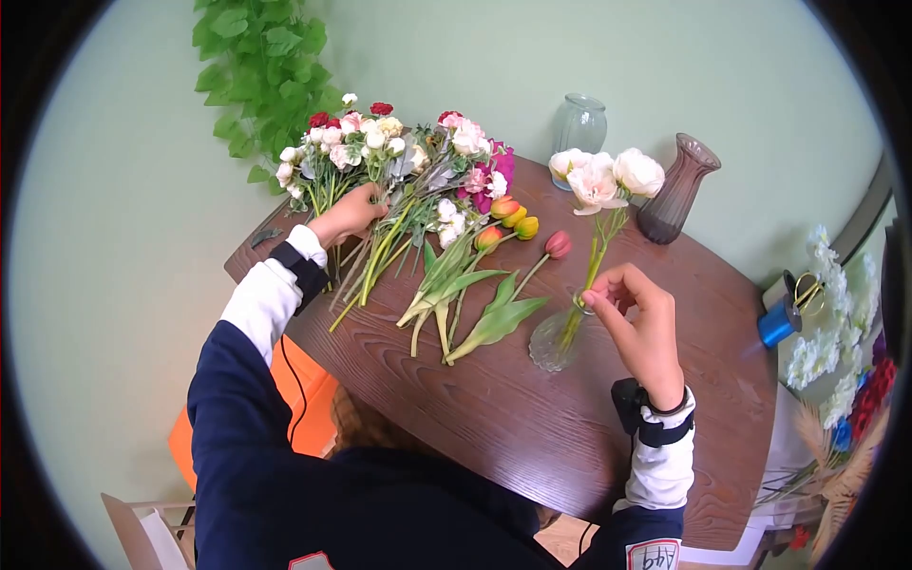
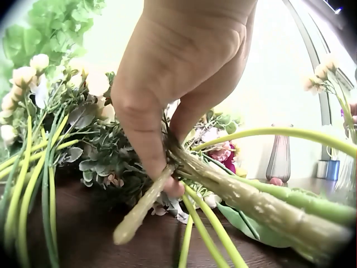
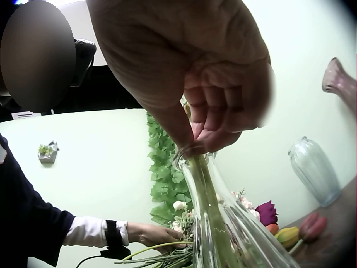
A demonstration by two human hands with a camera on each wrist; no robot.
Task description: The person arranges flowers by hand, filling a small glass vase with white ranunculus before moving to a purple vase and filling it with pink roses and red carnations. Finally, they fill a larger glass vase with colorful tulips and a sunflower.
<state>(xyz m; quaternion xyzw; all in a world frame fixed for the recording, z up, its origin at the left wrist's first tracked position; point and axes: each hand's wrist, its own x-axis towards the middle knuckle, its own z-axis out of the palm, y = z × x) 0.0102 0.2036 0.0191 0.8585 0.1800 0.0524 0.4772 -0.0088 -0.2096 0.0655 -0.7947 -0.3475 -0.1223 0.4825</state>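
White flowers (image 1: 597, 185) are seemingly being set into the glass vase (image 1: 551, 346).
The right hand (image 1: 648, 331) is pinching their stalks at the neck; the left hand (image 1: 350, 216) is gripping loose stems (image 2: 245, 194), probably needing one separated next.

Table (image 1: 456, 404): dark brown, visible wood grain, curved front edge. Contents, left to right. Far left: small dark object (image 1: 266, 236), identity unclear. Next, heaped mixed flowers (image 1: 380, 142), white, pink, red, cream and magenta heads toward the wall, stems toward the near edge. Beside them, tulips (image 1: 527, 228), orange and yellow, lying flat; one red tulip (image 1: 558, 244) adjacent, broad green leaves near its stem. Clear glass vase (image 1: 551, 347), upright, contains stems of pale flowers (image 1: 596, 183). Rear: pale bluish glass jar (image 1: 579, 125), upright, partly behind the blooms; purple glass vase (image 1: 676, 190), upright, to its right.
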